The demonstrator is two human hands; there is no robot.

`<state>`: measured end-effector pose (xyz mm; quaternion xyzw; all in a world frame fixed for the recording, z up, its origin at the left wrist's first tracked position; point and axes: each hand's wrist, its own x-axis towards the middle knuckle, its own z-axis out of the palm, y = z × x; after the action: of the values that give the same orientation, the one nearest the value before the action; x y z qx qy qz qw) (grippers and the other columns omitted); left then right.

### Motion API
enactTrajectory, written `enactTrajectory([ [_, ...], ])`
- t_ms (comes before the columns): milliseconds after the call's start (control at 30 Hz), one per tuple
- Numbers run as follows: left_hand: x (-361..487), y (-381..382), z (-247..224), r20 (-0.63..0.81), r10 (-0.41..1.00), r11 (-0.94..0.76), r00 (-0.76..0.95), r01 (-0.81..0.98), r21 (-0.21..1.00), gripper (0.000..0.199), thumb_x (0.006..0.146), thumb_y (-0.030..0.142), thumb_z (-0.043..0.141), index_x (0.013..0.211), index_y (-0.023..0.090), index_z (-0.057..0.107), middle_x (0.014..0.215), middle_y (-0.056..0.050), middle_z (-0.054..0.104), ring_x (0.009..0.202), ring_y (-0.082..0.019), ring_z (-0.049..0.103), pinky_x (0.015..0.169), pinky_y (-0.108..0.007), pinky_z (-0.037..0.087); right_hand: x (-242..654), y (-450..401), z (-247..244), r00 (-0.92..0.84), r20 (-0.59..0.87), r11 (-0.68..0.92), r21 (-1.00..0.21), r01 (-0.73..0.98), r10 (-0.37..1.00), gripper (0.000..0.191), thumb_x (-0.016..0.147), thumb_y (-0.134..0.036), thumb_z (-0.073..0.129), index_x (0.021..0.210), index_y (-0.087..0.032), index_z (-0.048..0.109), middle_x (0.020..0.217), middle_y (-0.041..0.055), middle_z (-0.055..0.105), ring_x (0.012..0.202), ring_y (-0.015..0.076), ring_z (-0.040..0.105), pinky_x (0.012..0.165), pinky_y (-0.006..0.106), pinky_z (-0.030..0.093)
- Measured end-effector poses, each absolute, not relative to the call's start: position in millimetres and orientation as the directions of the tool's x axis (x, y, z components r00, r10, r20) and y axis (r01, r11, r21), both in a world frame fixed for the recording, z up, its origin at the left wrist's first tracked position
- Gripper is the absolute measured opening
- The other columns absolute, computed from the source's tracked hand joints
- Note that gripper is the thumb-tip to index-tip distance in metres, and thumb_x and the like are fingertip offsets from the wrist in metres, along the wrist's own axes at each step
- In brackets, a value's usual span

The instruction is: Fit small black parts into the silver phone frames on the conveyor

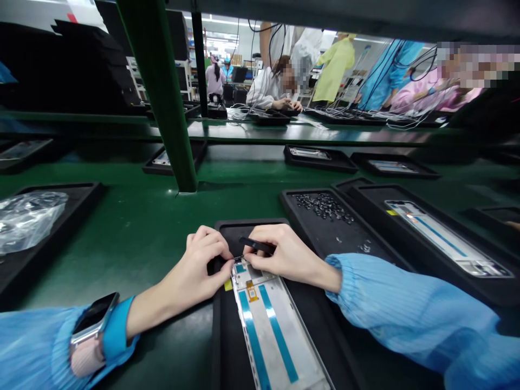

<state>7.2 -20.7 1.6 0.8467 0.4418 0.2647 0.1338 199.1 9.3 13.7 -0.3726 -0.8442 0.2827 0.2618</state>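
Left hand [208,265]: finger and thumb pinched at the near-left top corner of a silver metal phone frame with blue strips [280,325], apparently steadying it. Right hand [280,252]: closed around a slim black pen-like tool [257,245], fingertips at the same top edge, probably for fine control; whether they pinch a tiny part, cannot tell. Frame lies below both hands in a black rectangular tray [217,346] on the green desk [174,216], likely to contain small pieces.

Green bench [142,216], green post [156,81], ceiling lights [217,39] in bkgd.
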Motion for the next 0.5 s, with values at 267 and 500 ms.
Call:
enactTrajectory([
  [267, 7.4, -21.0, 0.9, 0.351, 0.811, -0.585, 0.468, 0.663, 0.467, 0.011, 0.078, 0.017, 0.050, 0.068, 0.017, 0.055, 0.077, -0.002, 0.062, 0.085, -0.020, 0.049, 0.072, -0.036, 0.035, 199.7, 9.8, 12.8, -0.601, 0.231, 0.566, -0.687, 0.456, 0.765, 0.008, 0.068, -0.009, 0.058, 0.065, -0.012, 0.064, 0.062, -0.0012, 0.058, 0.052, 0.0064, 0.048, 0.052, 0.018, 0.036],
  [500, 7.4, -21.1, 0.7, 0.341, 0.815, -0.579, 0.468, 0.652, 0.490, 0.010, 0.079, 0.015, 0.050, 0.072, 0.017, 0.056, 0.078, -0.002, 0.061, 0.087, -0.020, 0.048, 0.073, -0.036, 0.034, 198.9, 9.4, 9.9, -0.595, 0.332, 0.650, -0.603, 0.463, 0.732, 0.010, 0.068, -0.008, 0.060, 0.058, -0.012, 0.058, 0.057, -0.0028, 0.049, 0.052, 0.0059, 0.043, 0.050, 0.018, 0.032],
])
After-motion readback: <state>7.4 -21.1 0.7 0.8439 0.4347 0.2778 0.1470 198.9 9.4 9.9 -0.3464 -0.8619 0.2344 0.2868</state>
